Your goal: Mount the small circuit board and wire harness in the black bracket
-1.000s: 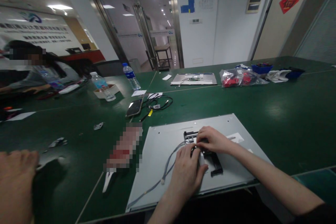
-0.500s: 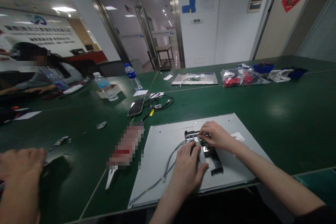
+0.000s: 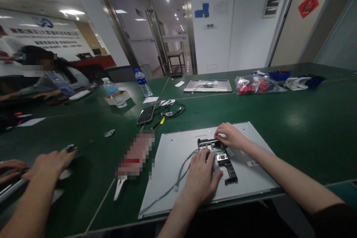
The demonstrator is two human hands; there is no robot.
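A grey metal panel (image 3: 259, 176) lies flat at the near table edge. A black plastic bracket (image 3: 228, 165) with a small metal connector sits on its middle. My left hand (image 3: 201, 180) lies palm down on the panel, fingers stretched, pressing the left side of the bracket where a grey cable (image 3: 182, 169) runs off to the left. My right hand (image 3: 230, 135) rests at the bracket's far right corner with its fingers curled and pinched on its edge.
A co-worker's hand (image 3: 48, 163) and forearm reach in at the near left. A blurred object (image 3: 136, 154) lies left of the panel. Farther back are a phone (image 3: 145, 115), black cables (image 3: 171, 111), two water bottles (image 3: 143, 82), another panel (image 3: 208, 85) and plastic bags (image 3: 255, 83).
My right hand has slid from over the bracket's middle to its far right corner, uncovering the metal connector. My left hand stays put. The co-worker's hand has reached farther onto the table.
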